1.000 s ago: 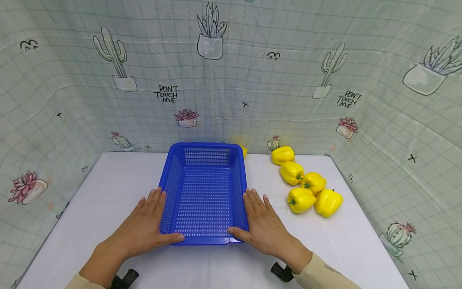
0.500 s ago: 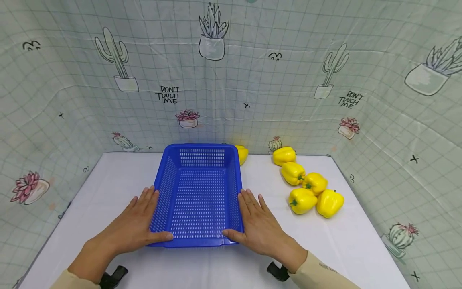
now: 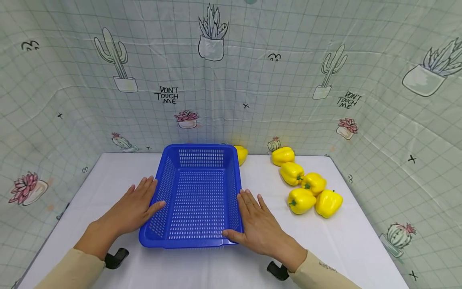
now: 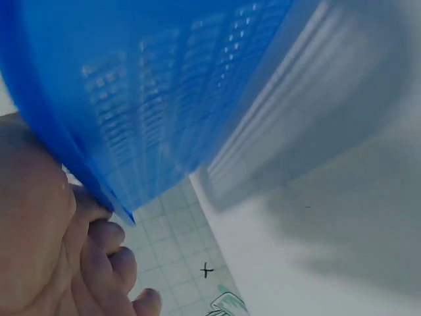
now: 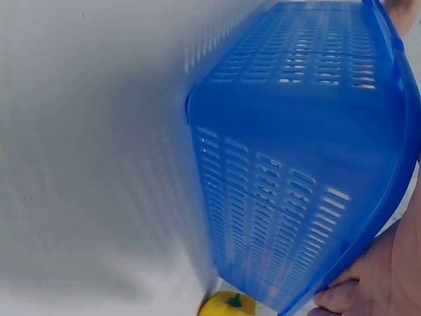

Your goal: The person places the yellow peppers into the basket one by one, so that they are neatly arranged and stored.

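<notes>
A blue plastic basket (image 3: 196,200) with slotted walls stands on the white table, nothing inside it. Along its left rim lie the straight fingers of my left hand (image 3: 133,206), the thumb reaching over the edge. My right hand (image 3: 261,222) rests against the right rim with fingers extended and its thumb across the front right corner. The left wrist view has the basket's wall (image 4: 158,92) beside my left fingers (image 4: 108,253). Low in the right wrist view, a yellow bell pepper (image 5: 227,306) shows beyond the basket (image 5: 296,145).
Several yellow bell peppers (image 3: 301,200) lie grouped on the right of the table (image 3: 223,273). Another yellow pepper (image 3: 241,155) is partly hidden behind the basket's back right corner. A patterned cloth (image 3: 231,80) hangs around the back and sides.
The basket slid a little left with both hands on it, uncovering more of the pepper behind it. Then my left hand shifted forward along the rim, its thumb leaving the front left corner.
</notes>
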`<state>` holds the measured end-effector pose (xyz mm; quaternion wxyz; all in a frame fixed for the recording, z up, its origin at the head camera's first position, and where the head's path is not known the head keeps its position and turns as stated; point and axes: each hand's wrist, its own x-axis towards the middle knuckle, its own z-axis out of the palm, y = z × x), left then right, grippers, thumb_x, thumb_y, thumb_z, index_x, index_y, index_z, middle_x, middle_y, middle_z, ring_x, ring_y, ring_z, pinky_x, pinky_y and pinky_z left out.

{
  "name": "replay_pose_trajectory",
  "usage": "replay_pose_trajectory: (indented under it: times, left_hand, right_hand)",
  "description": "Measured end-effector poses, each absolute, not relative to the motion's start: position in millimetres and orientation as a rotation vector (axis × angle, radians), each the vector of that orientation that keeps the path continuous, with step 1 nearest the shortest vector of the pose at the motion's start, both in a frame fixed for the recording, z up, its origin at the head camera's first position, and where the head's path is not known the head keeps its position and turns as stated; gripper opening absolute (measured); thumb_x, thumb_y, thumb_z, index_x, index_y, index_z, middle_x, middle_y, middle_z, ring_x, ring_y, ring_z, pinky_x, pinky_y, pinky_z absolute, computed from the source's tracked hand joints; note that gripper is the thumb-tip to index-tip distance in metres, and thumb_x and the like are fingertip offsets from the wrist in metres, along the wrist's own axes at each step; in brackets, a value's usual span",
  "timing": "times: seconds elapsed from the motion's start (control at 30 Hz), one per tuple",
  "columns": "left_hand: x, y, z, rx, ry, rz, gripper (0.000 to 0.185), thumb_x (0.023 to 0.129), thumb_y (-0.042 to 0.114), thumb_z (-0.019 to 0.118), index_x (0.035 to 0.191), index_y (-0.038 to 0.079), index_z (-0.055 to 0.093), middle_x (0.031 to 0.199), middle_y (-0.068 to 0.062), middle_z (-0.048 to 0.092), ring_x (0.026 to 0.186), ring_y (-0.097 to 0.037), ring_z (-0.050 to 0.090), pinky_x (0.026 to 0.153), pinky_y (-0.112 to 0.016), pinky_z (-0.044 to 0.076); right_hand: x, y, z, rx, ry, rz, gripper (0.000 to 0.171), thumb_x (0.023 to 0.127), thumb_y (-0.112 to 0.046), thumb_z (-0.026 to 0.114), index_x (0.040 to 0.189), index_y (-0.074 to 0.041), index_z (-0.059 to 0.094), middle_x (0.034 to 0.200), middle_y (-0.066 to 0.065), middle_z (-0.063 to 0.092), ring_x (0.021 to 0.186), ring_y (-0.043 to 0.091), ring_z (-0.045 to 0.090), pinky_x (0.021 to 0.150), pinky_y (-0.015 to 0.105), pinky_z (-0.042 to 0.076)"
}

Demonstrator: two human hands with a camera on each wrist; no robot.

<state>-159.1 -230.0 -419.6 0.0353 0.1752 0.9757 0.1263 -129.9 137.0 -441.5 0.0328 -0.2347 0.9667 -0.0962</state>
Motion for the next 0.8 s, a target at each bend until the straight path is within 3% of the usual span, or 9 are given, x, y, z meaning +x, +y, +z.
replay_pose_trajectory:
  times: [0.2, 0.5, 0.63, 0.8]
  left_hand:
    - [-176, -222, -418, 0.523, 3.049, 0.327, 0.070, 0.111, 0.032, 0.048, 0.158, -0.016, 0.029, 0.165, -0.038, 0.027, 0.155, -0.056, 0.023, 0.125, -0.071, 0.022]
    - [-181, -216, -419, 0.479, 3.026, 0.366, 0.068, 0.112, 0.028, 0.043, 0.159, -0.017, 0.024, 0.168, -0.037, 0.021, 0.157, -0.055, 0.019, 0.128, -0.069, 0.017]
    - [-182, -217, -422, 0.484, 3.017, 0.389, 0.068, 0.112, 0.028, 0.043, 0.160, -0.016, 0.022, 0.168, -0.037, 0.020, 0.157, -0.054, 0.018, 0.128, -0.069, 0.017]
    - [-182, -217, -423, 0.473, 3.006, 0.404, 0.068, 0.112, 0.028, 0.042, 0.160, -0.016, 0.022, 0.168, -0.037, 0.019, 0.158, -0.054, 0.018, 0.128, -0.069, 0.017]
  right_hand:
    - [-131, 138, -441, -0.720, 2.960, -0.303, 0.113, 0.094, -0.085, 0.043, 0.167, 0.000, 0.023, 0.175, 0.019, 0.020, 0.165, 0.031, 0.014, 0.134, 0.057, 0.010]
    - [-132, 138, -438, -0.737, 2.962, -0.268, 0.113, 0.094, -0.085, 0.042, 0.166, 0.001, 0.024, 0.174, 0.019, 0.022, 0.164, 0.032, 0.016, 0.133, 0.059, 0.010]
    - [-139, 141, -432, -0.792, 2.985, -0.259, 0.101, 0.099, -0.078, 0.045, 0.162, 0.001, 0.037, 0.169, 0.020, 0.036, 0.160, 0.035, 0.030, 0.132, 0.061, 0.017]
    - [-161, 151, -425, -0.869, 3.010, -0.376, 0.073, 0.106, -0.058, 0.053, 0.149, 0.000, 0.056, 0.153, 0.018, 0.057, 0.145, 0.036, 0.053, 0.125, 0.055, 0.038]
